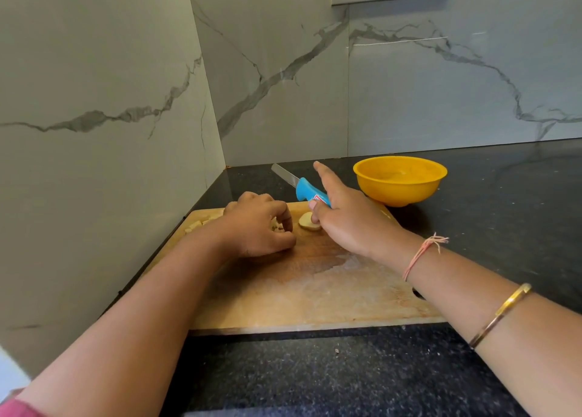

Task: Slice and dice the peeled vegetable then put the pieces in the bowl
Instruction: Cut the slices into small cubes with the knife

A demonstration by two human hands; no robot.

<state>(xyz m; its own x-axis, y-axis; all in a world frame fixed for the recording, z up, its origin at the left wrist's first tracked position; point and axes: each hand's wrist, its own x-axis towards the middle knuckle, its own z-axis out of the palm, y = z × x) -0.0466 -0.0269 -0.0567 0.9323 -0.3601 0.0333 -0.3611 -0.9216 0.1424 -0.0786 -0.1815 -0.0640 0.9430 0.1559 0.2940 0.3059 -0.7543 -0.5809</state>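
1. The peeled vegetable is pale yellow and smooth, already cut up, and all of it that shows lies on the far part of the wooden cutting board (315, 290)
2. One piece is a rounded slice (306, 222), flat on the board near the middle of its far edge, with a creamy cut face and a slightly darker rim
3. The rest shows as diced cubes (196, 224), small, blocky and pale, in a loose heap at the board's far left corner, running in under the left hand
4. The left hand (258, 227) rests knuckles-up on the board, its fingers and thumb curled in around a few of the cubes, which peep out between them
5. The right hand (346, 221) grips the blue handle of a knife (310, 191) in its lower fingers, with the index finger stretched out straight and the thumb tip touching the slice
6. The knife's steel blade points away to the far left, lifted clear of the board
7. A yellow plastic bowl (400, 194) stands on the black speckled table (346, 375) just beyond the board's far right corner; what it holds cannot be made out
8. The right wrist wears a pink thread band (420, 254), and a gold bangle (500, 314) sits further up the forearm
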